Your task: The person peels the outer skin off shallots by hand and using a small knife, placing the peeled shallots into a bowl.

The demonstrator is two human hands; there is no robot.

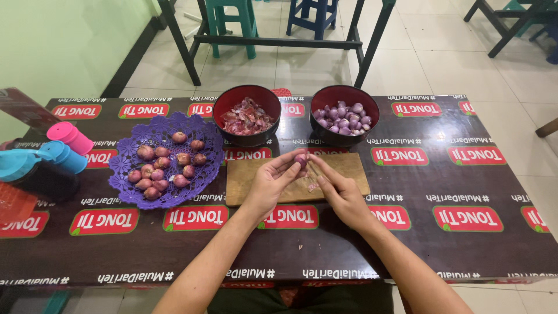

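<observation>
Fingertips of our left hand [273, 180] and right hand [340, 195] pinch a small shallot [300, 159] above the wooden board [244, 183]. We judge it light, firm and slippery-skinned, best gripped at its ends, between the peel bowl [247, 117] and the peeled-shallot bowl [344, 116]

The dark table [442, 232] bears a wooden board [244, 183], purple tray [125, 166], two bowls [343, 136].

I take this for a small eatery's dining room. The counter [465, 174] wears a dark advertising cover printed over and over with one drink logo. Beyond it I see a tiled floor [442, 52], another dark-framed table [273, 40] and teal and blue stools [232, 23]. Capped bottles [61, 145] stand by the green wall [64, 40].
</observation>
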